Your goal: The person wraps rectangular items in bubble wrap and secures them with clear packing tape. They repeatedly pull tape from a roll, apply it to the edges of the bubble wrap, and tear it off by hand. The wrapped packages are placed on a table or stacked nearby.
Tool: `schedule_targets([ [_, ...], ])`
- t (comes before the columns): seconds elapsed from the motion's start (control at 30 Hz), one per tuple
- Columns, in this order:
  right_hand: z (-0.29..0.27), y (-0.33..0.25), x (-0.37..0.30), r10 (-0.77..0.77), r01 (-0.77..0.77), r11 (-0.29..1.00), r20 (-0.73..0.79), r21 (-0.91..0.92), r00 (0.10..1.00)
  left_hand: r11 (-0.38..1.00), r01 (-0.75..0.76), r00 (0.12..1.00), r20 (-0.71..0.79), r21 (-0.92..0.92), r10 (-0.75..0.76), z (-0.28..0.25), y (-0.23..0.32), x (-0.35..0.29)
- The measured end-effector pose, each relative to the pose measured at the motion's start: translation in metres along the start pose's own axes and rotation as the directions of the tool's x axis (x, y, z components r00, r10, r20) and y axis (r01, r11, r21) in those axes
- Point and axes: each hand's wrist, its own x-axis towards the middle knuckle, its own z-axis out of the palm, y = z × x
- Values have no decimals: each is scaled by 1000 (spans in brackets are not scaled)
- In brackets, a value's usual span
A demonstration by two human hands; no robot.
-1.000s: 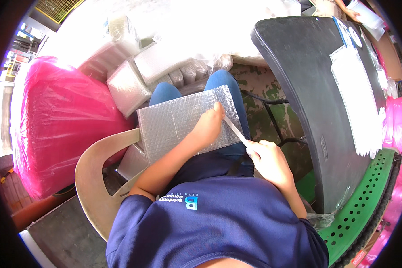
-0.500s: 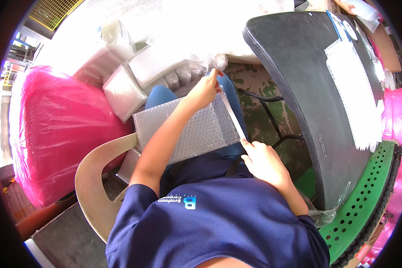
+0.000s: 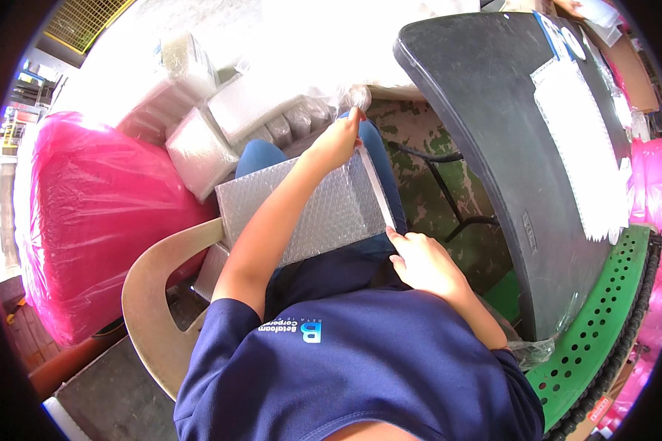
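Observation:
A clear bubble-wrap pouch (image 3: 301, 213) lies flat across my lap, with a narrow white strip (image 3: 375, 184) along its right edge. My left hand (image 3: 337, 143) is closed at the far end of that edge, its arm crossing over the pouch. What exactly its fingertips pinch is partly hidden. At the near end of the strip, the index fingertip of my right hand (image 3: 423, 261) rests on the edge. The right thumb is apart from that finger, and the other fingers lie loosely outstretched.
Stacked bubble-wrap bundles (image 3: 202, 151) lie beyond my knees. A large pink plastic-wrapped bundle (image 3: 110, 228) stands left, by the beige chair armrest (image 3: 143, 301). On the right, a black table (image 3: 478, 110) carries white sheets (image 3: 577, 147); a green perforated chair (image 3: 585, 331) is beside it.
The pouch has shifted slightly left in view. My right hand has moved a little left with the strip's near end; the left hand stays at the far end.

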Motion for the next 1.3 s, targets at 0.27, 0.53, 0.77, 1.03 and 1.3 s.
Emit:
schedule_targets([
  [0.27,0,0,3,-2,2,1000,27,-10,1000,1000,16,1000,-9,24,-16,2,0,1],
  [0.53,5,1,5,22,-22,999,15,-24,1000,999,27,1000,-12,36,-27,3,1,2],
  [0.77,5,1,6,27,-26,999,25,-44,999,999,32,999,-23,29,-31,3,0,2],
  [1.03,12,7,7,-6,6,998,-8,-61,1000,997,60,998,-8,45,-60,4,1,5],
  [1.3,14,8,9,39,-39,998,3,-54,999,978,202,964,-189,56,-189,7,21,-1],
])
